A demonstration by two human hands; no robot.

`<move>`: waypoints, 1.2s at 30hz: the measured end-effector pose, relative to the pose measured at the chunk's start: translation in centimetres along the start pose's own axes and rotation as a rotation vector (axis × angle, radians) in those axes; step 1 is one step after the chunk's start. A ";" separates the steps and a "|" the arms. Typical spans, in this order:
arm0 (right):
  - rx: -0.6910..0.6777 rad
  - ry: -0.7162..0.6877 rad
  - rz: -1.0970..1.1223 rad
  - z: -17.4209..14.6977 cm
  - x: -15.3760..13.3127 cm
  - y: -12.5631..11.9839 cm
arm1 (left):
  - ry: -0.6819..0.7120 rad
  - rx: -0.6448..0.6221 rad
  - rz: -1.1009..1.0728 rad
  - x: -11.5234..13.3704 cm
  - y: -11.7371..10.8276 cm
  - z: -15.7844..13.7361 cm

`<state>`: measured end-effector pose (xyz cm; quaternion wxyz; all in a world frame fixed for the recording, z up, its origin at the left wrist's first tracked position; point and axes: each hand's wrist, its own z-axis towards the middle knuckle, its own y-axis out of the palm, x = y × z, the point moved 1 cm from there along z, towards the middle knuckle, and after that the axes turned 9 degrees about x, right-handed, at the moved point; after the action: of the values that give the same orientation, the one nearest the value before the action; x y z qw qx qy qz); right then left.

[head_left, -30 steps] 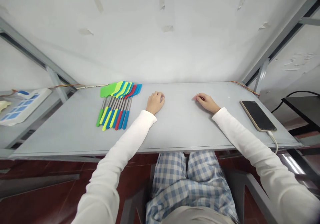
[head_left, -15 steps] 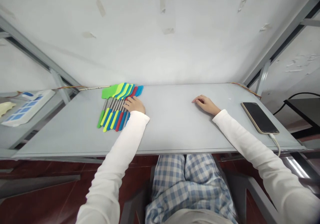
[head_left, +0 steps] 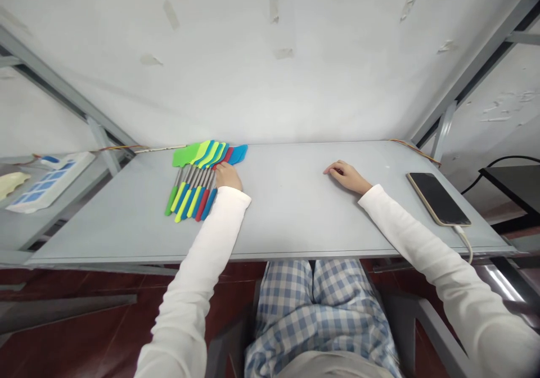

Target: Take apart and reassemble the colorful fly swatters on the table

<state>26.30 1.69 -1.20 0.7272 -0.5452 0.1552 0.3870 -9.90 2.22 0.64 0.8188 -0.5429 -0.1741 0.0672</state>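
Several silicone spatulas in green, yellow, blue and red lie overlapping in a row at the left of the table, heads toward the wall; a green spatula (head_left: pixel 184 156) is at the left end. The rightmost one, a blue spatula (head_left: pixel 239 153), is in my left hand (head_left: pixel 228 176), whose fingers are closed on its shaft just below the head. Beside it lies a red spatula (head_left: pixel 203 205). My right hand (head_left: pixel 346 176) rests on the table at the right, its fingers curled loosely together, with nothing seen in them.
The grey table (head_left: pixel 287 215) meets a white wall behind. A phone (head_left: pixel 439 199) with a white charging cable (head_left: pixel 464 237) lies at the right. Metal frame posts stand at both sides. A white and blue box-like item (head_left: pixel 50 184) sits on the left-hand surface.
My left hand's fingers have drawn together around the blue spatula. Its head has shifted slightly right and turned away from the row. My right hand has stayed put.
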 end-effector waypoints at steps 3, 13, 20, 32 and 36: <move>-0.004 -0.002 0.000 0.0 0.0 0.0 | -0.004 -0.014 0.041 -0.1 -0.3 0.1; 0.032 -0.041 0.016 0.0 0.4 0.2 | 0.429 0.004 -0.157 5.3 -0.3 -3.1; 0.389 0.051 0.178 -0.1 0.6 0.8 | 0.816 0.136 -0.232 7.7 0.6 -5.7; 0.351 -0.361 -0.278 -0.4 -1.5 -1.5 | 0.863 0.107 -0.289 10.2 1.4 -6.2; 0.364 -0.410 -0.335 -0.4 -1.4 -1.8 | 0.842 0.109 -0.315 10.9 2.3 -5.9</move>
<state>26.78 0.58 0.78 0.8826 -0.3347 -0.0196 0.3296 2.55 1.28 -1.22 0.8458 -0.4461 0.0971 -0.2760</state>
